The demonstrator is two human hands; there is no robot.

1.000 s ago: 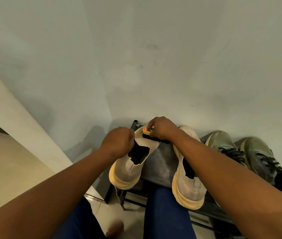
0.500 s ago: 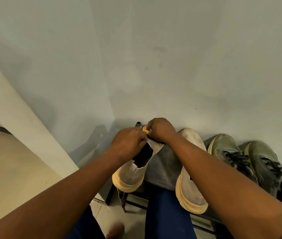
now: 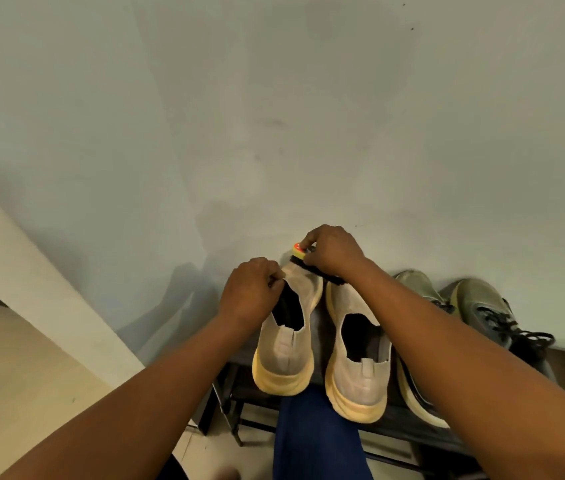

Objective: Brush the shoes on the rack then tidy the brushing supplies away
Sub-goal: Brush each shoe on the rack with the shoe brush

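A person's left hand (image 3: 251, 289) is pinching the front upper of the left beige slip-on shoe (image 3: 286, 336), apparently steadying the soft, suede-like material so bristles can work against it. The right hand (image 3: 331, 251) is gripping a shoe brush (image 3: 303, 259) with a yellow and red handle end, its dark bristle strip lying across the toe of the shoe. Just beside it, the matching right slip-on (image 3: 357, 355) is resting on the dark metal shoe rack (image 3: 412, 434), both showing thick cream rubber soles. Further right, a pair of olive lace-up sneakers (image 3: 482, 313) is waiting against the wall.
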